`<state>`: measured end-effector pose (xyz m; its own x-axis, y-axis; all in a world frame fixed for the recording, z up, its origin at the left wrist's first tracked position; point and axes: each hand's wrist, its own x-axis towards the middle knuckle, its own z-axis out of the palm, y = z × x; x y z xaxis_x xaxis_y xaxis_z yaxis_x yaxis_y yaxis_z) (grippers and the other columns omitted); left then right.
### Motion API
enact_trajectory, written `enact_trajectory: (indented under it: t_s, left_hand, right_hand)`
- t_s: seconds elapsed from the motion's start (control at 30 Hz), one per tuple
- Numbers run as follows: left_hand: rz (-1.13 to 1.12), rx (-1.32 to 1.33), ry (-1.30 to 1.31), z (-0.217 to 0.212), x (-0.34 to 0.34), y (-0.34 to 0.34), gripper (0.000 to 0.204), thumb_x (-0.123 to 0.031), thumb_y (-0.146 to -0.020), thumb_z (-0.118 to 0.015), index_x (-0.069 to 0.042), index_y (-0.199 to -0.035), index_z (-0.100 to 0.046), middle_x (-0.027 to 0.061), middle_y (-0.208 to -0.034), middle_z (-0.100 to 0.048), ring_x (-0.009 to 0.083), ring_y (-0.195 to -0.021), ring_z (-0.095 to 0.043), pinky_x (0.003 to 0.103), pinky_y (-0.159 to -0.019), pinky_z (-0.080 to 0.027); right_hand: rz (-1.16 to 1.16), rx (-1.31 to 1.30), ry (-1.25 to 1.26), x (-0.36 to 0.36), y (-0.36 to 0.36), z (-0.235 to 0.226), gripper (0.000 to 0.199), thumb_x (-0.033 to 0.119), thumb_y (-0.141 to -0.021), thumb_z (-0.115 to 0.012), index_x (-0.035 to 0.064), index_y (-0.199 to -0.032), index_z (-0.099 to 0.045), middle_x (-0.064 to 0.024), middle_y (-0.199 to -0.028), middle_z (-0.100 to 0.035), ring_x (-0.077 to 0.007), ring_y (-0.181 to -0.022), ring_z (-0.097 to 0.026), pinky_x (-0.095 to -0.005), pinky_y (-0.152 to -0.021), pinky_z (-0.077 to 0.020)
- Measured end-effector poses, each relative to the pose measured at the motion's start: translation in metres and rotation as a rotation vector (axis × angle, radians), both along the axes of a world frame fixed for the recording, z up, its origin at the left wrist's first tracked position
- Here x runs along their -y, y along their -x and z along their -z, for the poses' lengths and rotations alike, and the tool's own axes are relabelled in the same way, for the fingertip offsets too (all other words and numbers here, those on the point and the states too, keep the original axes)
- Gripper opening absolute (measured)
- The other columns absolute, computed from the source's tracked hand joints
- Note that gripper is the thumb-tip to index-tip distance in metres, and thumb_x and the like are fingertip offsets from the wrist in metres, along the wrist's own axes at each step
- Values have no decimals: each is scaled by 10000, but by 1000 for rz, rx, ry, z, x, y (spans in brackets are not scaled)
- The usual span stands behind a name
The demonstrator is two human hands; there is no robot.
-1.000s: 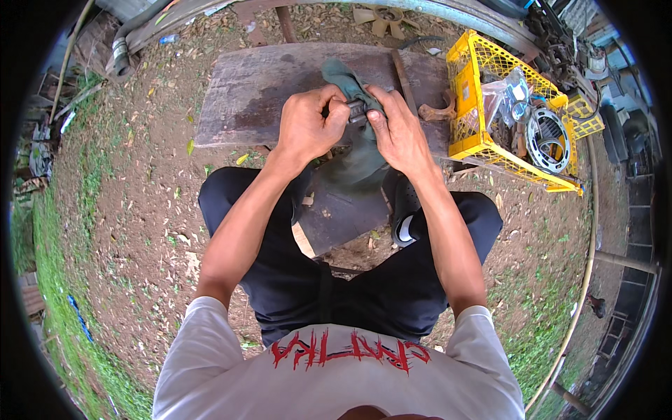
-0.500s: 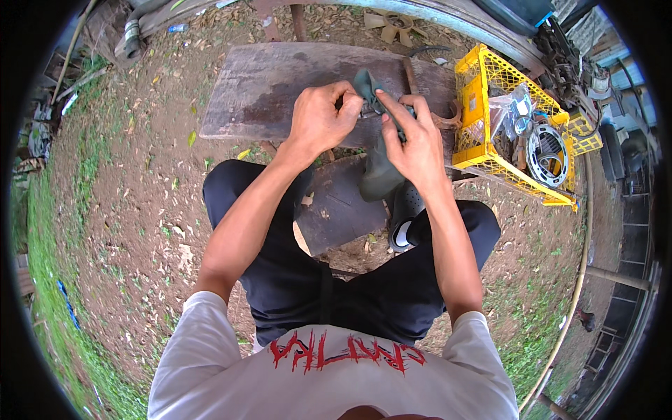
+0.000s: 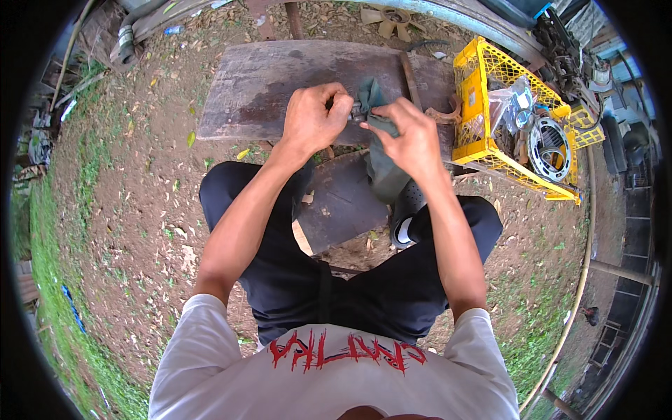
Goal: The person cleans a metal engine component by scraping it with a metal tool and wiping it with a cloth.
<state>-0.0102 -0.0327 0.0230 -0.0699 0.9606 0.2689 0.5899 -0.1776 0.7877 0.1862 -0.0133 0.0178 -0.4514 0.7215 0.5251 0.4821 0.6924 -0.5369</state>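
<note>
Fingers [image 3: 334, 98] of the left hand [image 3: 313, 119] were curled tight around a small metal part [image 3: 355, 110], which was mostly hidden, so its shape could not be told. The right hand [image 3: 413, 136] was just beside it, and its fingers pinched a dark green rag [image 3: 381, 164] against the same part. The top of the rag poked up between the two hands, and the rest hung down below the right hand, toward the person's lap. Both hands were held up over the near edge of a dark, stained wooden worktop [image 3: 280, 77]. A second dark board [image 3: 343, 203] lay on the dirt ground between the person's knees, and one dark shoe [image 3: 406, 217] showed just under the hanging rag. To the right of the worktop stood a yellow plastic crate [image 3: 476, 105] with holes in its sides. Inside it lay a round metal ring [image 3: 549, 147] and some other shiny parts, too jumbled to tell apart. A brown curved piece [image 3: 441, 115] rested on the worktop close to the crate. Green grass [image 3: 63, 280] grew along the left side of the ground.
</note>
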Motion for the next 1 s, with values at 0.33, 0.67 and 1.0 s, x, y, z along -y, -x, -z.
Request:
enact_trajectory:
  t_s: [0.33,0.67,1.0]
  left_hand:
    - [-106,207,32,8,-8,-16,452,-321,-986,-488,28,-730,-617,151,-513,-478,190,-468,-482,378,-509,-405]
    - [-166,356,179,6,-7,-8,559,-437,-1003,-452,36,-779,-649,63,-467,-479,153,-417,-501,337,-449,-408]
    - [-220,808,511,2,-8,-6,607,-567,-924,-561,24,-790,-602,30,-617,-480,124,-476,-440,289,-400,-390]
  right_hand:
    - [99,-288,121,28,23,-3,266,75,-774,-747,94,-1037,-710,-120,-878,-602,-310,-775,-643,-375,-696,-524]
    - [576,135,-35,-4,-8,-10,173,187,-868,-665,93,-1012,-687,-147,-897,-635,-366,-762,-657,-448,-646,-532]
    - [259,185,213,9,10,-7,327,278,-913,-629,185,-1225,-655,-148,-898,-655,-371,-789,-661,-451,-718,-538]
